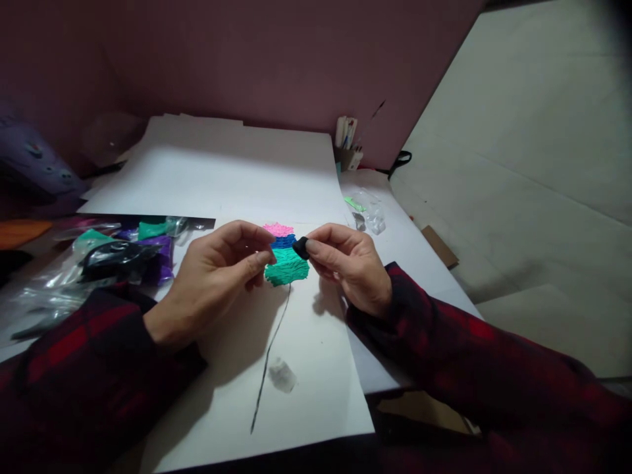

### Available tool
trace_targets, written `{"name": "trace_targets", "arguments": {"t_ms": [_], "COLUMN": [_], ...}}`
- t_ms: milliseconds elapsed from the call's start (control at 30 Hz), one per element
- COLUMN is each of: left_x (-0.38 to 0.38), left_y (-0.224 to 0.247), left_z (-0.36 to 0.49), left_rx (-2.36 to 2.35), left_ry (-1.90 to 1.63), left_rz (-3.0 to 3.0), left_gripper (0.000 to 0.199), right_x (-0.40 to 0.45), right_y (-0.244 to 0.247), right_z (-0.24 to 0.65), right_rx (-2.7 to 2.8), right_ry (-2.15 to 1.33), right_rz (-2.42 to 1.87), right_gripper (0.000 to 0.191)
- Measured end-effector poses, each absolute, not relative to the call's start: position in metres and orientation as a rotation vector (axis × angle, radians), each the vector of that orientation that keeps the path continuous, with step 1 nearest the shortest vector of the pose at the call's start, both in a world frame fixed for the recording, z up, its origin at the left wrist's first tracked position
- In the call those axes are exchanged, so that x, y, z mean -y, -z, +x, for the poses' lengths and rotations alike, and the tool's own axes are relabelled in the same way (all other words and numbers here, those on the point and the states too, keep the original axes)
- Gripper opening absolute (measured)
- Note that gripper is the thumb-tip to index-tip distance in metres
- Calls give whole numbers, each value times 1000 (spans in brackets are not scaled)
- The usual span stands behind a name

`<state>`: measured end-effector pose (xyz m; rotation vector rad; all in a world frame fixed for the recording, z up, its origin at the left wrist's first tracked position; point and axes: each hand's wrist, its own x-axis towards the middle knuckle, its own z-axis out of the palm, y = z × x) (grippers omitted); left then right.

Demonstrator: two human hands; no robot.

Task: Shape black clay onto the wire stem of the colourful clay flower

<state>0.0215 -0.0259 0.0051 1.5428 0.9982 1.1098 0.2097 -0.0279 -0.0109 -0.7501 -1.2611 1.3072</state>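
Through the head camera I have the right hand (353, 266) pinching a black lump (300, 248) between thumb and forefinger. The left hand (210, 276) has its thumb and fingertips close together, a narrow gap at most; I cannot tell whether they grip a scrap of anything.

The lump is held up over the far part of the paper sheet (316, 401), nearest the coloured patch (286, 266). I judge it light and soft, like modelling clay, easily dented and perhaps slightly tacky, so I would take it lightly by its sides with the finger pads. It looks matt, dark all through and rounded (the thumb hides its near end).

Below it, the patch runs pink, blue and green in ridged bands, and a dark line (267, 359) trails from it toward the sheet's near edge, past a grey smudge (282, 375). Plastic bags (121, 260) lie along the left of the table (424, 270), larger white sheets (222, 171) cover its far edge, and a pen holder (348, 158) stands at the far right corner.
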Motion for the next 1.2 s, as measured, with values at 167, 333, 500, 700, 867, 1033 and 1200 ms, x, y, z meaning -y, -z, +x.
{"name": "trace_targets", "arguments": {"t_ms": [167,333,500,700,867,1033,1200], "left_x": [31,34,59,76,69,64,58], "left_y": [-3,-13,-21,-5,-11,-22,-23], "left_z": [17,11,19,27,26,27,32], "left_rx": [-930,-724,-246,-176,-256,-311,-263], "left_ry": [-1145,-960,-456,-338,-205,-160,-175], "left_rz": [1820,2278,2640,2733,2701,2671,2632], "left_gripper": [10,7,37,14,18,24,17], "right_x": [25,23,18,13,10,10,13], "right_y": [11,8,11,12,12,14,13], "right_z": [210,213,214,217,220,220,218], "right_rx": [1129,999,945,888,861,938,1006], "right_ry": [-1353,-1400,-1301,-1180,-1104,-1087,-1133], "right_rz": [-870,-880,-900,-923,-944,-928,-904], "right_gripper": [19,21,21,19,20,20,20]}}
